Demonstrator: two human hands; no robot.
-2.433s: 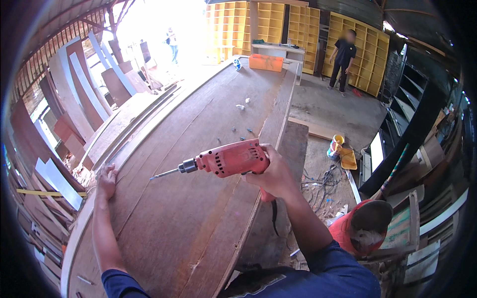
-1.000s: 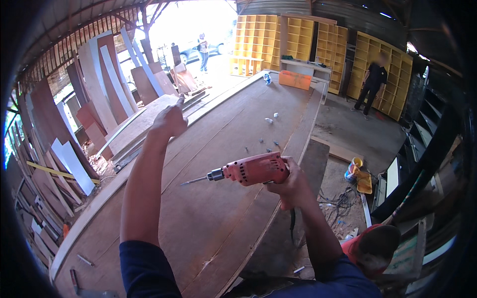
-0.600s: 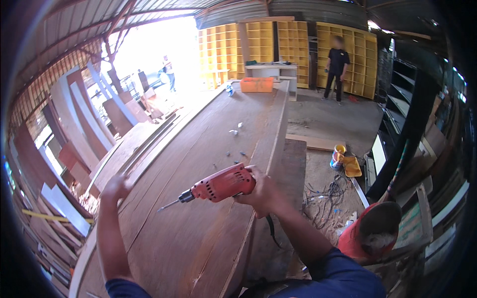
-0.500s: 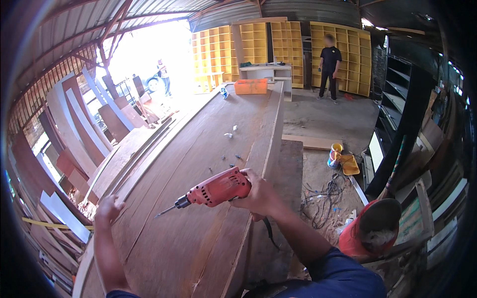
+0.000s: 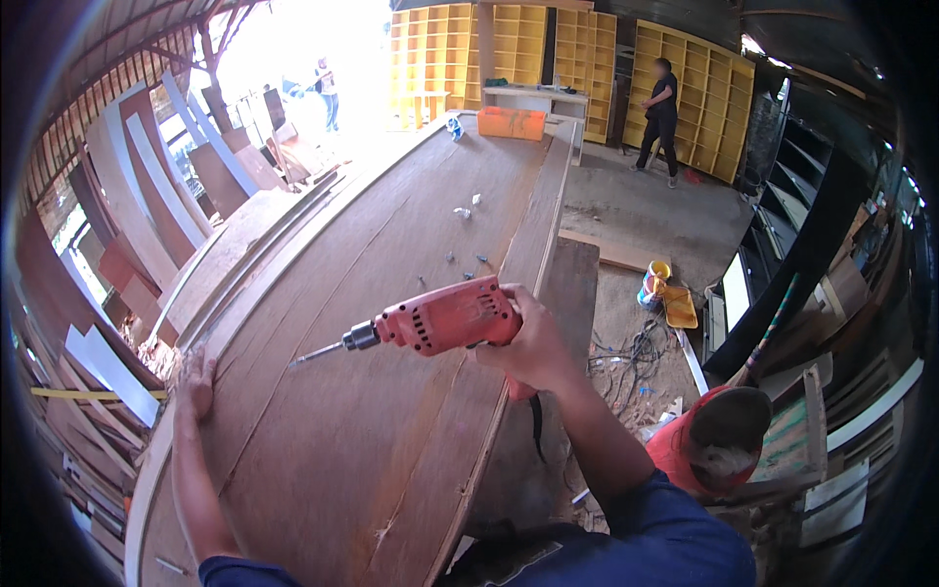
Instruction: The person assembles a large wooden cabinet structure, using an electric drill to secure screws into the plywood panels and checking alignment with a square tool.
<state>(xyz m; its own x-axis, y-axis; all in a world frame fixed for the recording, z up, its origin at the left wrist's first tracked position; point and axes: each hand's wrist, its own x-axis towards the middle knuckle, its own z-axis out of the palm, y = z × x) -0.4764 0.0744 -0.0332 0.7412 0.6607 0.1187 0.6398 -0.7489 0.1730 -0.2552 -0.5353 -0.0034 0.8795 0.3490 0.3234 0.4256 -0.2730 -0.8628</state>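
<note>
My right hand (image 5: 536, 344) grips a red electric drill (image 5: 450, 318) by its handle, its long thin bit (image 5: 315, 354) pointing left over a large wooden panel (image 5: 323, 430). A black cord hangs below the handle. On the panel's left edge lies my left hand (image 5: 199, 380), fingers stretched out and holding nothing. Beyond the drill are several small dark pieces (image 5: 481, 259), too small to name, and crumpled white scraps (image 5: 462, 212). A small thin rod (image 5: 171, 566) lies at the near left corner.
An orange bin (image 5: 511, 123) and a blue-white bundle (image 5: 455, 128) sit at the panel's far end. To the right are a red bucket (image 5: 675, 452), a paint can (image 5: 653, 284) and tangled cables (image 5: 636, 357). A person (image 5: 662, 117) stands by yellow shelving (image 5: 694, 88). Boards lean at left.
My left hand has come down onto the panel's edge, its curled fingers now straightened. The drill has shifted slightly up and right in view. The person at the back has turned sideways.
</note>
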